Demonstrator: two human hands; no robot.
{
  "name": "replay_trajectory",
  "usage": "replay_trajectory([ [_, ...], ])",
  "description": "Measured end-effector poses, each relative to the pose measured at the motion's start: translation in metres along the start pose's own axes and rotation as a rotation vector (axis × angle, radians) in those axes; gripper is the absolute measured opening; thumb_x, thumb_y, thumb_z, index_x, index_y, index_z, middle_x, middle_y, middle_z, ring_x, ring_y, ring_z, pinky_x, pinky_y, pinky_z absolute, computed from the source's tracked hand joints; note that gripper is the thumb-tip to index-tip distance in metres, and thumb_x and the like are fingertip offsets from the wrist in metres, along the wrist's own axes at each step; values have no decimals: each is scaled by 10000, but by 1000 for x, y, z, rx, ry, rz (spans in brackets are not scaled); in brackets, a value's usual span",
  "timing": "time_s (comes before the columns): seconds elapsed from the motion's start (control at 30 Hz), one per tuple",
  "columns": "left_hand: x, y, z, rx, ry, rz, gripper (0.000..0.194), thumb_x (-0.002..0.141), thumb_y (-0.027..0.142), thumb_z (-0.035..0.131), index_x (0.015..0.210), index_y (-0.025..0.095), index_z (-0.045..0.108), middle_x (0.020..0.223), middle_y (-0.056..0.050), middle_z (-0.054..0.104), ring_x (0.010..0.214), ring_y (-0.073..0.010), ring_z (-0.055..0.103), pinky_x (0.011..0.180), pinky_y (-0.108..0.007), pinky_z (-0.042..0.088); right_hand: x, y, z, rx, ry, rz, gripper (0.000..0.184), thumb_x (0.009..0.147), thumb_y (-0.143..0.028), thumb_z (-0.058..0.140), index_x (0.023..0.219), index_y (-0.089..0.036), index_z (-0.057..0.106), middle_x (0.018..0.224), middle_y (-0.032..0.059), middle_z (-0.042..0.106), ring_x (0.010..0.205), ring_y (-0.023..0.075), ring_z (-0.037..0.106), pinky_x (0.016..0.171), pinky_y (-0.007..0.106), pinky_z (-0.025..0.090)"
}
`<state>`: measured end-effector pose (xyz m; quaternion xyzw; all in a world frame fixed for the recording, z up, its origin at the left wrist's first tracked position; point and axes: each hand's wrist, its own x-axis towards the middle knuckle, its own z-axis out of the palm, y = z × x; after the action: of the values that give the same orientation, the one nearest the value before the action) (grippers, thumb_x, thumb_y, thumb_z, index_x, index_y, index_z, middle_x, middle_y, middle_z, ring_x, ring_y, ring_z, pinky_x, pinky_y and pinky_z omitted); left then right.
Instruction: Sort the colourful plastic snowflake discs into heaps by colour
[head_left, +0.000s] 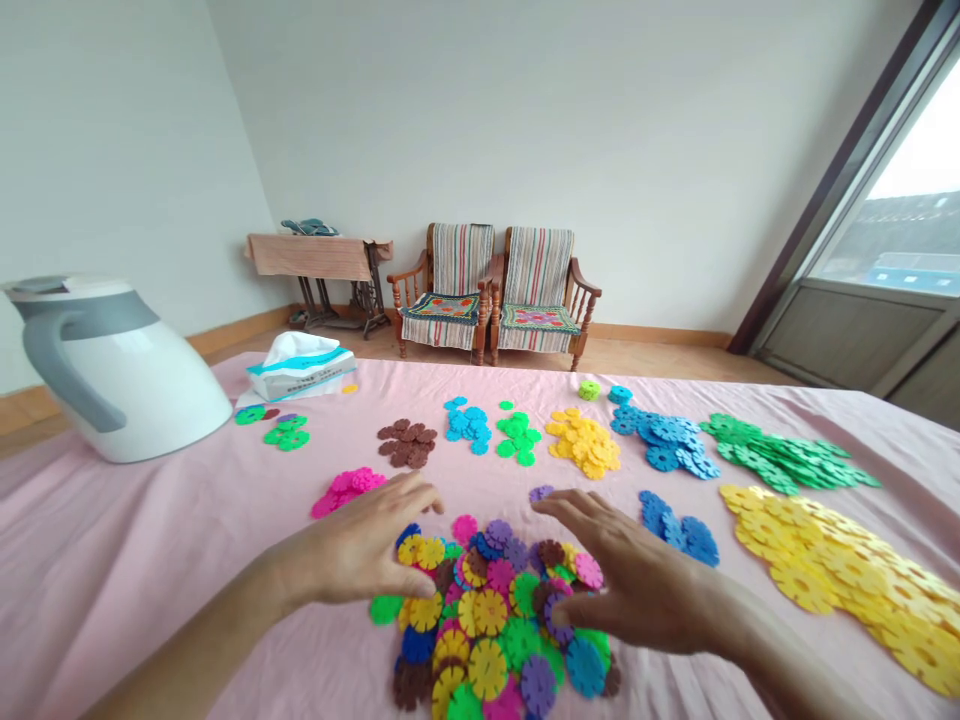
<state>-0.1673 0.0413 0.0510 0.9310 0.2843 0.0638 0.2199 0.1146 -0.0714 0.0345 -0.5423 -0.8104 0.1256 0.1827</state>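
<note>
A mixed heap of notched plastic discs (487,610) in yellow, green, purple, pink, blue and brown lies before me. Over its left side hovers my left hand (367,550), thumb and fingers apart, holding nothing I can see. Beyond it is a pile of pink discs (352,487), partly behind the hand. My right hand (630,570) is over the heap's right side, fingers stretched forward. Its thumb overlaps a purple disc; I cannot tell whether they touch. A single purple disc (541,493) lies by its fingertips, and blue discs (679,528) sit to its right.
Single-colour piles include brown (406,443), light blue (469,425), light green (517,436), yellow (585,443), blue (667,440), green (787,452) and a long yellow row (847,570). A white kettle (157,370) and tissue box (304,368) stand left on the pink cloth (172,540).
</note>
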Motion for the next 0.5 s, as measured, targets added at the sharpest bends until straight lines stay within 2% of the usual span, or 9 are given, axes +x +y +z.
replay_trajectory([
  [0.1,-3,30,19,70,58,183,660,658,549,654,1203,223,474,1243,-90,476,1153,-281,405,994,-396,317,-4,-11,10,-16,-68,-49,829,684,-504,656,1389,-233,314,1374,121,414,1253,300,382,1009,451,363],
  [0.17,-10,48,41,138,98,271,669,687,543,626,1244,221,443,1335,-92,420,1221,-292,353,1036,-418,286,-14,-13,21,-55,-52,-80,930,674,-530,652,1426,-205,213,1421,140,330,1287,316,322,1015,456,358],
  [0.2,-14,55,53,197,139,278,612,756,485,582,1281,220,412,1366,-88,398,1250,-282,331,1053,-417,269,-20,-12,28,-80,-32,-95,954,681,-514,651,1437,-196,163,1435,141,295,1295,316,307,1012,448,367],
  [0.27,-21,62,77,333,261,283,487,884,302,435,1352,225,325,1380,-70,404,1276,-251,319,1071,-420,242,-32,-9,45,-150,45,-124,905,737,-398,622,1444,-218,86,1443,111,280,1296,292,312,1005,422,382],
  [0.3,-24,64,87,388,281,334,504,896,299,406,1377,207,290,1385,-84,401,1274,-266,327,1065,-433,250,-37,-7,54,-197,73,-140,851,774,-316,578,1443,-234,60,1439,90,291,1291,271,328,993,402,398],
  [0.33,-25,64,95,431,279,319,537,900,314,395,1400,188,246,1402,-98,376,1279,-280,323,1067,-444,248,-40,-6,62,-250,101,-144,800,800,-232,523,1442,-247,45,1435,71,297,1287,252,339,984,381,409],
  [0.4,-26,64,102,482,296,307,578,903,337,378,1423,175,186,1409,-110,361,1281,-295,325,1068,-458,247,-43,-2,74,-336,151,-131,762,808,-130,445,1442,-254,42,1430,56,299,1278,234,355,970,362,422],
  [0.5,-23,62,101,496,294,257,597,903,338,373,1434,206,135,1421,-95,341,1295,-297,307,1073,-478,232,-40,0,82,-365,159,-109,786,798,-176,460,1444,-211,13,1437,90,266,1284,272,337,967,413,421],
])
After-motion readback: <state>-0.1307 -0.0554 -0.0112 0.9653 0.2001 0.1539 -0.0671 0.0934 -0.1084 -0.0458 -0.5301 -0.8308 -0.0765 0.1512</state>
